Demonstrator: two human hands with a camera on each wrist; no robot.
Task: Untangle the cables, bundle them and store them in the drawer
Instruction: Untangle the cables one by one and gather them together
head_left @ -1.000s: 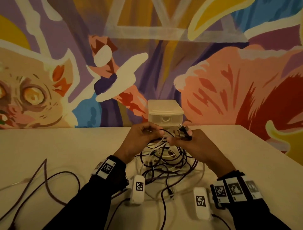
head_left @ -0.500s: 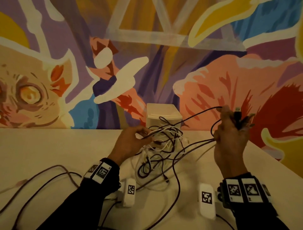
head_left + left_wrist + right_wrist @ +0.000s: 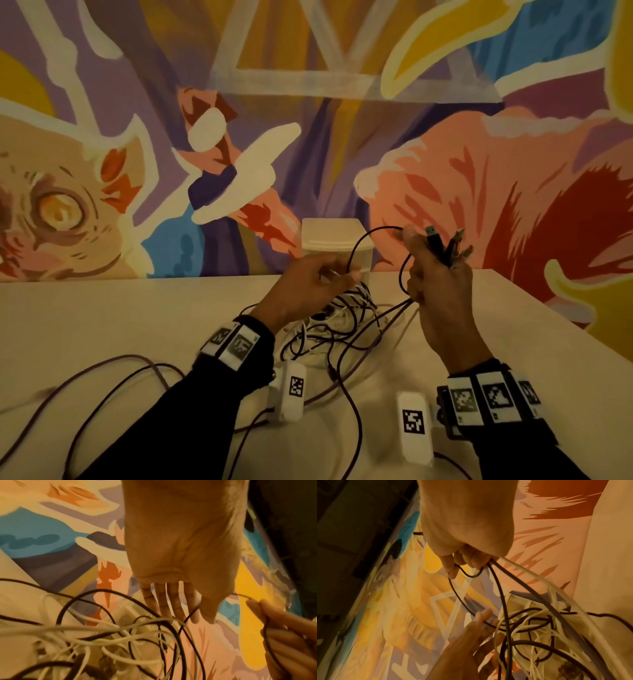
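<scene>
**Head view: cable tangle on desk, both hands engaged**

Item 1. Tangle of thin black and white cables (image 3: 337, 315), heaped on the pale desk (image 3: 102, 318) just in front of the drawer unit; strands cross and loop over one another. Also seen in the left wrist view (image 3: 109, 639) and right wrist view (image 3: 536, 626).

Item 2. Single thin black cable (image 3: 368, 236), arching through the air from the left hand up to the right hand, clear of the heap.

Item 3. Bundle of dark cable plug ends (image 3: 445, 246), sticking up out of the right hand, above the desk.

Item 4. Right hand (image 3: 436, 284), raised, fingers (image 3: 467, 559) clenched around several cable strands, black and white, which run down from it to the tangle.

Item 5. Left hand (image 3: 308, 284), low over the heap, fingers (image 3: 171, 601) extended and relaxed; the black cable passes by the thumb and fingertips, but whether they pinch it I cannot tell.

Item 6. Small cream plastic drawer unit (image 3: 334, 240), at the far edge of the desk against the wall, drawer closed.

Item 7. Loose dark purple cables (image 3: 113, 377), lying in long curves on the desk to the left.

Item 8. Painted mural wall (image 3: 308, 120), multicoloured, behind the desk.
</scene>
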